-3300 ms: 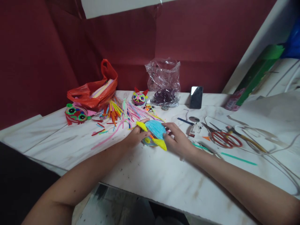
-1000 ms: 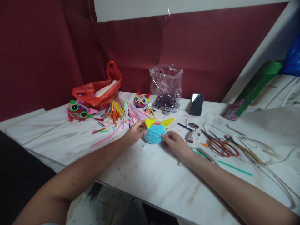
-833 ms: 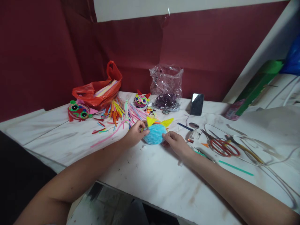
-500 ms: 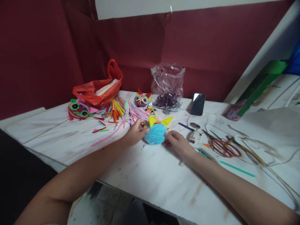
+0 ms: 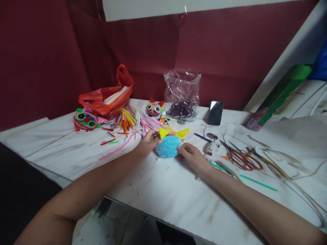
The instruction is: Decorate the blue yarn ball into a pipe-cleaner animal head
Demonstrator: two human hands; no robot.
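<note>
A round craft piece (image 5: 167,147) wrapped in fuzzy blue strands, with two yellow pointed ears on top, is held between my hands over the table's middle. My left hand (image 5: 150,141) pinches its left edge near one ear. On the opposite side, my right hand (image 5: 190,153) grips the right edge with thumb and curled fingers. The blue side faces me, so its far side is hidden. Just right of my right hand lies a white glue gun (image 5: 212,148), partly behind my forearm.
Orange-handled scissors (image 5: 245,160), pliers (image 5: 273,166) and a cable lie at right. A phone (image 5: 215,113) and clear plastic bag (image 5: 182,97) stand behind. Colourful fuzzy stems (image 5: 125,119), a red bag (image 5: 102,98) and two decorated faces (image 5: 85,119) occupy the left and back.
The blue piece has shifted slightly left and its ears look a little further apart, as if turned a bit. Both hands keep their hold.
</note>
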